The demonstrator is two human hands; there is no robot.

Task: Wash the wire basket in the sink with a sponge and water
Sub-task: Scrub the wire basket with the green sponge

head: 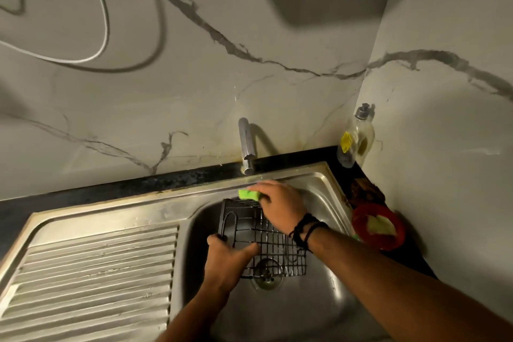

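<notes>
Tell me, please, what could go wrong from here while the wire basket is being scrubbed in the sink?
The left hand grips only one edge of the wire basket, so pressure from the sponge in the right hand at the far rim might tip or twist it. The basket lies over the drain, which could slow draining once water runs. The tap seems off, so scrubbing may stay dry.

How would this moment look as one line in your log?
left hand: holds wire basket | right hand: grips green sponge at basket's far edge | sink | tap: no water visible
</notes>
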